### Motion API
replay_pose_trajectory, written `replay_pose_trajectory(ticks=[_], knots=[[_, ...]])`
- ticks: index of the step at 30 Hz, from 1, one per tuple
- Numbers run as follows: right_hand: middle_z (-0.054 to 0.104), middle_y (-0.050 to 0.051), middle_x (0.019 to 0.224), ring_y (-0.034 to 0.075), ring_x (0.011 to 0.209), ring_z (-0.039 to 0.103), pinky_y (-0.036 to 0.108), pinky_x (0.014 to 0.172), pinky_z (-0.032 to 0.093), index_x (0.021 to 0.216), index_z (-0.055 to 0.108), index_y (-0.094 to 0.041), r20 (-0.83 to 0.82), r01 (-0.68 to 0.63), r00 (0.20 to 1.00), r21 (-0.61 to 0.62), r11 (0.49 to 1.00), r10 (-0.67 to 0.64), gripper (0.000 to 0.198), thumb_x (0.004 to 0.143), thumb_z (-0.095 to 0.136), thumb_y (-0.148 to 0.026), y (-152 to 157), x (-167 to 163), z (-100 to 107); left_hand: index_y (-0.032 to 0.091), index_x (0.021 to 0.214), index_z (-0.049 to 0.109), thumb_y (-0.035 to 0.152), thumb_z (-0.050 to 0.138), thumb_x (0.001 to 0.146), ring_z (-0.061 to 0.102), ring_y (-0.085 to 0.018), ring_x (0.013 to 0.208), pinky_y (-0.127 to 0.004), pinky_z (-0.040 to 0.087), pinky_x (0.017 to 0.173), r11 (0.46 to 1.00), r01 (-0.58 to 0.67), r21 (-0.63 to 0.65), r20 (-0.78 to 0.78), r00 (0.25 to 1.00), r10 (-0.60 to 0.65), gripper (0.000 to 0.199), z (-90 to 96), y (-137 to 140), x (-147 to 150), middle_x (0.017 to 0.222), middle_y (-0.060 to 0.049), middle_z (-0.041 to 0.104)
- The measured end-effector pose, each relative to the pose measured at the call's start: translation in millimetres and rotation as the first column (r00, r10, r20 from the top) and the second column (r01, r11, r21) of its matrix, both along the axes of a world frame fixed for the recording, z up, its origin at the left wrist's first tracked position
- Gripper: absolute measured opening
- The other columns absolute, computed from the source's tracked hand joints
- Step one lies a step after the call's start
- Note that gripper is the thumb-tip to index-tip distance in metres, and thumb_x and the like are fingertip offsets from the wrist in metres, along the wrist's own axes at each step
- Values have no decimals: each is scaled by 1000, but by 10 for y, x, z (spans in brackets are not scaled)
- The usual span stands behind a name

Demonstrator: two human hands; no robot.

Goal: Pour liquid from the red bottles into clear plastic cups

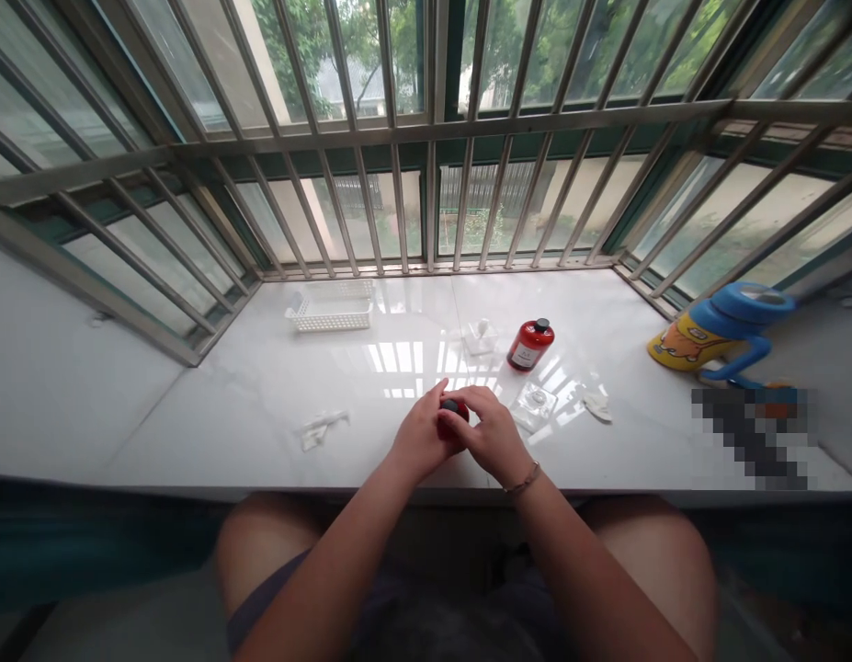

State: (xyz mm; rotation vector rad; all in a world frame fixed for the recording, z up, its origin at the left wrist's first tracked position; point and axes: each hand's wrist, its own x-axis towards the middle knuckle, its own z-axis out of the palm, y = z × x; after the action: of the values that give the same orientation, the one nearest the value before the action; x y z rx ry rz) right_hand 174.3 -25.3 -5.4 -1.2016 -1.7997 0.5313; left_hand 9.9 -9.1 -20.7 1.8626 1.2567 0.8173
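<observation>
Near the counter's front edge, my left hand (420,428) is wrapped round a small red bottle (453,427) from the left side. My right hand (491,432) closes over the same bottle from the right, its thumb and fingers bent about the dark cap (451,405). Most of the bottle is hidden by both hands. Behind and to the right stands a second red bottle (527,354) with a black cap and a pale label. Just right of my right hand lies a clear plastic packet (534,405) with something round and whitish in it.
A white perforated basket (333,319) sits at the back left. Crumpled clear plastic (322,428) lies at left, a clear piece (479,337) at the back, a whitish scrap (597,407) at right. A blue-and-yellow tumbler (715,331) leans by the right wall. Metal bars (432,138) line the window.
</observation>
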Motion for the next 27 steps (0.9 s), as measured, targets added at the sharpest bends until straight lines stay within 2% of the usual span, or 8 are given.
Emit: replay_pose_trajectory(ticks=[3, 8, 12, 15, 19, 21, 24, 27], knots=[[78, 7, 118, 31, 115, 69, 52, 102, 57, 124, 77, -33, -2, 1, 1000, 3, 1000, -1, 24, 105, 64, -42, -5, 16, -24, 18, 163, 42, 30, 91, 71, 60, -36, 144, -53, 49, 123, 999, -48, 1, 1, 999, 48, 104, 1, -24, 30, 161, -18, 56], [76, 7, 129, 32, 123, 67, 55, 108, 56, 133, 74, -34, 1, -4, 1000, 0, 1000, 4, 30, 107, 60, -41, -35, 25, -61, 19, 165, 38, 29, 91, 70, 61, -36, 143, -53, 50, 121, 999, -30, -14, 12, 999, 30, 110, 31, -30, 24, 159, -18, 58], [76, 8, 128, 32, 124, 66, 56, 110, 54, 128, 74, -33, -10, 29, 1000, -9, 1000, -29, 27, 105, 64, -41, -66, -15, -63, 17, 164, 39, 30, 88, 74, 61, -36, 142, -52, 51, 120, 999, -35, -8, -1, 999, 35, 104, 16, -26, 31, 157, -18, 59], [71, 11, 134, 33, 128, 64, 57, 111, 53, 129, 71, -31, -55, 58, 997, -28, 998, -59, 33, 99, 72, -45, -137, -28, -89, 18, 164, 39, 29, 85, 78, 63, -35, 138, -52, 52, 118, 999, -47, 22, -10, 999, 47, 98, -19, -19, 43, 153, -17, 62], [68, 13, 132, 33, 125, 65, 55, 107, 55, 101, 67, -27, -171, 140, 974, -78, 987, -151, 25, 101, 67, -52, -284, 5, -153, 21, 164, 39, 32, 90, 73, 65, -34, 134, -51, 53, 116, 999, -29, 35, -4, 1000, 30, 105, -21, -18, 38, 144, -14, 68], [68, 14, 134, 32, 126, 65, 55, 109, 54, 92, 59, -26, -218, 167, 958, -99, 981, -185, 30, 105, 60, -53, -348, 15, -180, 20, 164, 40, 37, 90, 74, 65, -34, 135, -51, 52, 117, 999, -25, 31, -2, 1000, 26, 104, -2, -22, 30, 143, -14, 68], [65, 14, 145, 32, 137, 62, 54, 113, 52, 109, 55, -28, -308, 92, 943, -126, 988, -127, 27, 108, 53, -55, -402, -2, -210, 20, 163, 40, 37, 90, 74, 62, -34, 138, -51, 50, 119, 999, -28, 19, 5, 1000, 28, 103, 17, -28, 22, 150, -15, 64], [71, 14, 133, 31, 130, 66, 51, 108, 55, 117, 53, -28, -401, 64, 909, -141, 988, -116, 30, 110, 49, -57, -412, -31, -240, 22, 164, 39, 31, 90, 73, 62, -33, 137, -50, 50, 118, 999, -30, 17, 13, 999, 30, 105, 12, -28, 23, 149, -14, 64]])
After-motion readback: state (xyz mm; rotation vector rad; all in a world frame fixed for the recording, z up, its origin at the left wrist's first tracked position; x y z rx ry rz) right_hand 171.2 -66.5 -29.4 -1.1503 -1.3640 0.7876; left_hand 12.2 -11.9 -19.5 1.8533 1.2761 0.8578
